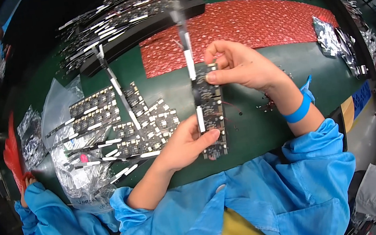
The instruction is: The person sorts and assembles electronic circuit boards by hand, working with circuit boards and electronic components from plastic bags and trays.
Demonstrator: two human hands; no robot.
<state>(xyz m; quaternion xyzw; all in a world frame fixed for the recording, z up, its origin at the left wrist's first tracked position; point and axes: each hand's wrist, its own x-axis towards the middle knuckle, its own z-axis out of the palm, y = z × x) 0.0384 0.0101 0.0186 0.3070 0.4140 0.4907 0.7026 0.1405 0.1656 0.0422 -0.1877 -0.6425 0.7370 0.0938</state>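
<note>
Across the dark green tabletop, a red bubble-wrap sheet [251,22] lies at one o'clock, a long black tray [152,33] at eleven. Near centre, a slim black circuit-board panel [211,109]: at six, the bare left hand [182,144] pinches it; at one, the bare right hand's [241,66] thumb touches it, grip unclear.
</note>
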